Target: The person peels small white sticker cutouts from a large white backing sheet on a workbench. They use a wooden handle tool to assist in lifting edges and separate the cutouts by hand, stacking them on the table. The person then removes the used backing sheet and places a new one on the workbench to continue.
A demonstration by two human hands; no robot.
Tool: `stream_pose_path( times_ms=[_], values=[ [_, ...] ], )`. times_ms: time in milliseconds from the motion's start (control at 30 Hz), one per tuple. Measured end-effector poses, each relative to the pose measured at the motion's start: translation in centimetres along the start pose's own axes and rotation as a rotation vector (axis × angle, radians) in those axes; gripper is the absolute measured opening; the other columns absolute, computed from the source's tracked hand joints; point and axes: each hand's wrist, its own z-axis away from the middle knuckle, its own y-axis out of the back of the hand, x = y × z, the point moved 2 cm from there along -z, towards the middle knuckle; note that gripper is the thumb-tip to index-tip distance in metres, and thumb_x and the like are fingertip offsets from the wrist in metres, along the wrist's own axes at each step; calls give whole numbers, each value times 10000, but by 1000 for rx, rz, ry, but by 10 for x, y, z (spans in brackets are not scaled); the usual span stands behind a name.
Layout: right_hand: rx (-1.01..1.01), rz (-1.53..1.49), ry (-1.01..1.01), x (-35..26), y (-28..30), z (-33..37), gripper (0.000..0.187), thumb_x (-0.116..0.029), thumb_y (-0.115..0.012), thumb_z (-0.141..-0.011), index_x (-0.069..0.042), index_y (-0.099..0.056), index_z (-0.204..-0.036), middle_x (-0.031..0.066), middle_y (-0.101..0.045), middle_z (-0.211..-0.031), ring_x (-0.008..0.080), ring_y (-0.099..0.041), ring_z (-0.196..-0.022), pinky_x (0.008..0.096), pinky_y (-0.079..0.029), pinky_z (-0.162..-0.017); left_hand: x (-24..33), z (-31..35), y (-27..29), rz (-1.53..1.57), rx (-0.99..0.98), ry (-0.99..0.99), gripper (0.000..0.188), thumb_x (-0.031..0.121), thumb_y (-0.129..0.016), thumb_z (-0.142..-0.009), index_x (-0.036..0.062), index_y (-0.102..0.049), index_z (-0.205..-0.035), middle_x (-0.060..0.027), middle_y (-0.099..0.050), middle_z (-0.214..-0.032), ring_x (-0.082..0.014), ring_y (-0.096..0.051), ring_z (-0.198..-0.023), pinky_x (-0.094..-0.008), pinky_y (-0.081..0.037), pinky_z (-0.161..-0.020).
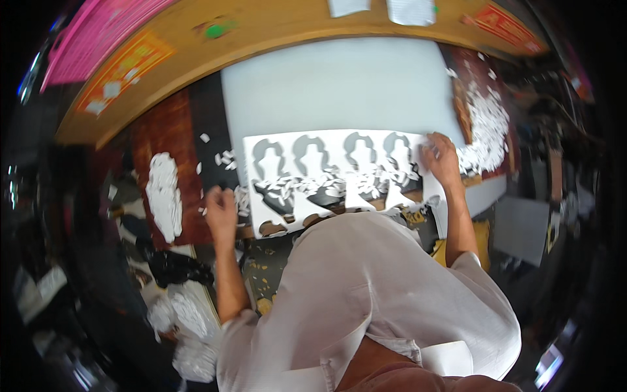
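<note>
A white sheet [300, 138] with a row of curved cut-outs lies before me, its near edge against my body. Through the holes a pale grey surface shows at the far side, and dark surface with many small white offcuts [333, 186] at the near side. My right hand [442, 157] grips the sheet's far right corner with bent fingers. Left of the sheet, my left hand [221, 208] hovers near loose offcuts, its fingers loosely bent and slightly blurred. No held thing shows in it.
A large pale board [339, 85] reaches to a yellow-brown ledge [274, 49] at the back. Offcuts heap up [486, 127] at the right. A stack of white pieces [164, 196] stands at the left, with plastic bags [189, 310] below. A pink basket [98, 32] sits far left.
</note>
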Motion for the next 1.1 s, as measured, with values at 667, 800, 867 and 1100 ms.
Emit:
stream_pose_path(
  times_ms=[667, 800, 867, 1100],
  values=[
    [-109, -891, -482, 71, 6, 171, 375, -297, -836, -920, -26, -782, -1173, 70, -795, -1042, 158, -707, -977, 347, -564, -881, 111, 71, -40, 218, -788, 281, 343, 308, -667, -1072, 31, -600, -880, -74, -644, -720, -206, -625, -652, -383, -552, -653],
    [79, -929, -518, 89, 6, 250, 383, -321, -783, -956, -14, -774, -1186, 103, -798, -1047, 182, -714, -973, 364, -561, -900, 173, 113, -55, 181, -1083, 40, 484, 428, -609, -1102, 9, -639, -863, -155, -727, -782, -260, -690, -742, -398, -552, -780],
    [152, -906, -596, 106, 17, 297, 388, -326, -767, -965, -15, -773, -1197, 113, -799, -1059, 186, -717, -981, 365, -559, -915, 213, 136, -71, -83, -1130, -71, 530, 462, -578, -1109, 5, -645, -848, -173, -751, -802, -266, -703, -758, -410, -553, -808],
    [478, -829, -966, 177, 87, 499, 395, -313, -748, -975, -2, -761, -1219, 140, -802, -1083, 190, -724, -989, 367, -561, -924, 353, 260, -147, -182, -1348, -510, 604, 581, -531, -1103, 20, -602, -891, -166, -720, -725, -271, -722, -703, -397, -570, -765]
  ],
)
